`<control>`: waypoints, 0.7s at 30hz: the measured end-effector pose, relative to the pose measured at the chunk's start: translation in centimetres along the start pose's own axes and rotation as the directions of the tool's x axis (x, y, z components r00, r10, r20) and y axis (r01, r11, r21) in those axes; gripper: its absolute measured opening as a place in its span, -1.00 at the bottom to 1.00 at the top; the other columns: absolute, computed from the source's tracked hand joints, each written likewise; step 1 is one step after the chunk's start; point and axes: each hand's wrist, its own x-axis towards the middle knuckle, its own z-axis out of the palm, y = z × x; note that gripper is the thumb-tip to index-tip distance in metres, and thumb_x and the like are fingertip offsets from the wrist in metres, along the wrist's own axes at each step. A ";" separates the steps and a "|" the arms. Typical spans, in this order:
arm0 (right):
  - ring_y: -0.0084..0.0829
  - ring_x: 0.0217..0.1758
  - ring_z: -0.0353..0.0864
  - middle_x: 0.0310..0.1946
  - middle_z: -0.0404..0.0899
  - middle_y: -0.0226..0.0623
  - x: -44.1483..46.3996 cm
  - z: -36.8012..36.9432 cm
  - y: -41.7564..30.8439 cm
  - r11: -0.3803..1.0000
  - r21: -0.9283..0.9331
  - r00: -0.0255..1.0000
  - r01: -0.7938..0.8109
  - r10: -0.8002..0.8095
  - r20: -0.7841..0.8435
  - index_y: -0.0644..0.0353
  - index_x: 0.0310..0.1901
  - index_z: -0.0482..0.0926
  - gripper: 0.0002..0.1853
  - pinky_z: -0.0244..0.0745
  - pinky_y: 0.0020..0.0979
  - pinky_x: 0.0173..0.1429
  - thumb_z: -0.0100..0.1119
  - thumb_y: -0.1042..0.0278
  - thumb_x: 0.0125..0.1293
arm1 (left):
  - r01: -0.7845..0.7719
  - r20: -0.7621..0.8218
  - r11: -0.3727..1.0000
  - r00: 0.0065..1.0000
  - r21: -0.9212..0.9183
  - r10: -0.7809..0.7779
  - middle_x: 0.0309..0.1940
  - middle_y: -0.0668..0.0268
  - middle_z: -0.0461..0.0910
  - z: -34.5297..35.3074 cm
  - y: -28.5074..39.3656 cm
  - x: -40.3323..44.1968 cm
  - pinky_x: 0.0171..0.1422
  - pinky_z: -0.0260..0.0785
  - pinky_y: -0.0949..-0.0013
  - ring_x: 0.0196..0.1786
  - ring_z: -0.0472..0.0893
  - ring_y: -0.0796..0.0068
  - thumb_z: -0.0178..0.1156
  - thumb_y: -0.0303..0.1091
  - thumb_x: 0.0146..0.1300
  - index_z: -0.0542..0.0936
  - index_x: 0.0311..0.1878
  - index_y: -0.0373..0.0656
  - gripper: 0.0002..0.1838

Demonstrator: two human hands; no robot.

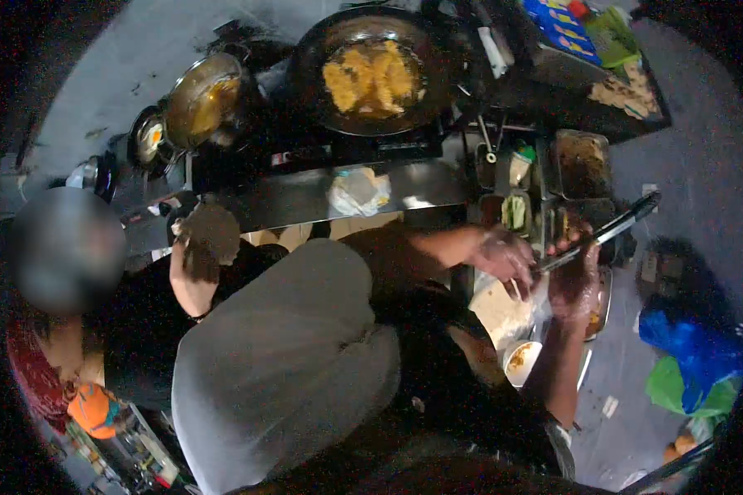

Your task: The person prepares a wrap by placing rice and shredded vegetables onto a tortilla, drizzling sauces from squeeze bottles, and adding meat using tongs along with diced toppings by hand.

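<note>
My right hand (576, 280) is closed around a long tool (619, 227) that looks like tongs, its dark end pointing up and right. Close beside it, my left hand (505, 257) has its fingers bent down and drawn together at the tool's lower end. Whatever its fingertips grip is hidden. Below them lies a pale flatbread (502, 313) on the counter. A white bowl (522, 363) with brown food inside stands near my right forearm. Beyond the hands are metal trays (582, 163), one with green vegetables (516, 213).
A wok (301, 78) of frying golden pieces sits on the stove, with a second pan (182, 103) of oil beside it. Another person (153, 330) stands at the left. Blue and green bags (693, 355) lie on the floor at right.
</note>
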 end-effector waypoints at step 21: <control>-0.29 -0.09 0.70 0.00 0.75 -0.32 14.2 -12.6 6.3 -0.220 -0.927 0.947 0.305 -0.038 0.320 0.05 0.36 0.61 -0.62 0.62 -0.39 -0.09 0.15 0.19 0.62 | -0.888 -0.649 0.114 -0.232 0.445 0.724 -0.09 0.27 0.71 26.8 -5.1 -45.3 0.50 0.37 -0.09 0.07 0.62 0.16 0.20 -0.30 0.60 0.61 0.26 -0.35 -0.65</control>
